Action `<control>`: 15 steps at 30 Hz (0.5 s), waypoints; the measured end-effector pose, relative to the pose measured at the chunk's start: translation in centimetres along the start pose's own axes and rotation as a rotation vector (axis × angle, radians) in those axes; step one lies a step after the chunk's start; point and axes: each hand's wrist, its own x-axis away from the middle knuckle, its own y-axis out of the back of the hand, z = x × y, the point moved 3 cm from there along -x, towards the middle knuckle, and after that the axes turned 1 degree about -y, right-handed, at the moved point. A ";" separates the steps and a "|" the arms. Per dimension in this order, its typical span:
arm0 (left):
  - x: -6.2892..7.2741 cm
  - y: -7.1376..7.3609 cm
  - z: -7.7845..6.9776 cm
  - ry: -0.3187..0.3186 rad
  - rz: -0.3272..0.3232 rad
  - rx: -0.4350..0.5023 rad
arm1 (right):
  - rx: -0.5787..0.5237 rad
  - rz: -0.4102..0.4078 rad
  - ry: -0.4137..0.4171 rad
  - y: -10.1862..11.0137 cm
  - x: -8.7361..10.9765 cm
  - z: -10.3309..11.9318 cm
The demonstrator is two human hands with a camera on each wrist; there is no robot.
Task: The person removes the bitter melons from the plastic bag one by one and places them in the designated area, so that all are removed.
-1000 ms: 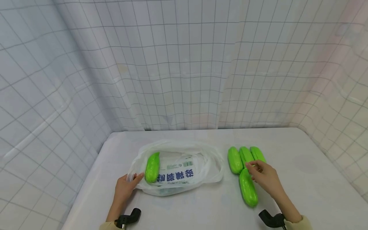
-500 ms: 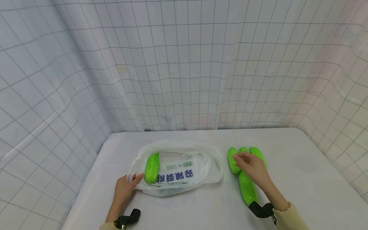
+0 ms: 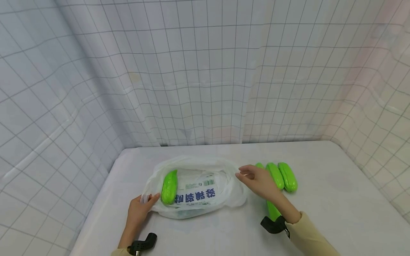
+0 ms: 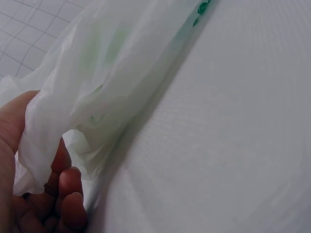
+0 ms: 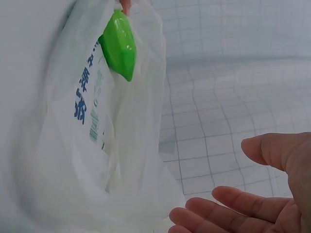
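My left hand [image 3: 138, 212] pinches the left edge of a white plastic bag [image 3: 179, 213] between thumb and curled fingers. In the left wrist view the thin film of the bag [image 4: 112, 73] runs between them. Inside the bag, at its left end, lies a glossy green gourd-like piece [image 3: 169, 187]. My right hand [image 3: 260, 182] is at the bag's right edge, holding nothing. The right wrist view shows its thumb apart from the relaxed fingers [image 5: 233, 213], in front of the bag's near end.
Several similar green gourd-like pieces [image 3: 289, 177] lie on the white table [image 3: 336, 199] to the right, partly hidden by my right hand and forearm. A white gridded curtain [image 3: 205, 89] stands behind and on both sides.
My right hand has moved left from above the green pieces to the bag's right edge, with nothing in it. The left hand keeps its hold on the bag.
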 end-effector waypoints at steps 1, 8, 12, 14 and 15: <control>0.0 0.0 0.0 0.001 0.001 0.004 | -0.003 0.006 0.007 -0.2 -0.1 0.2; 0.1 0.0 0.0 -0.006 -0.001 0.024 | -0.030 0.024 0.070 -1.9 -1.0 1.7; 0.2 0.0 -0.2 -0.006 -0.001 0.014 | -0.043 0.013 0.114 -2.7 -1.4 2.5; 0.2 0.0 -0.2 -0.005 -0.002 0.011 | -0.058 0.016 0.141 -3.1 -1.5 2.9; 0.2 0.0 -0.2 -0.005 -0.002 0.012 | -0.064 0.022 0.152 -3.3 -1.5 3.0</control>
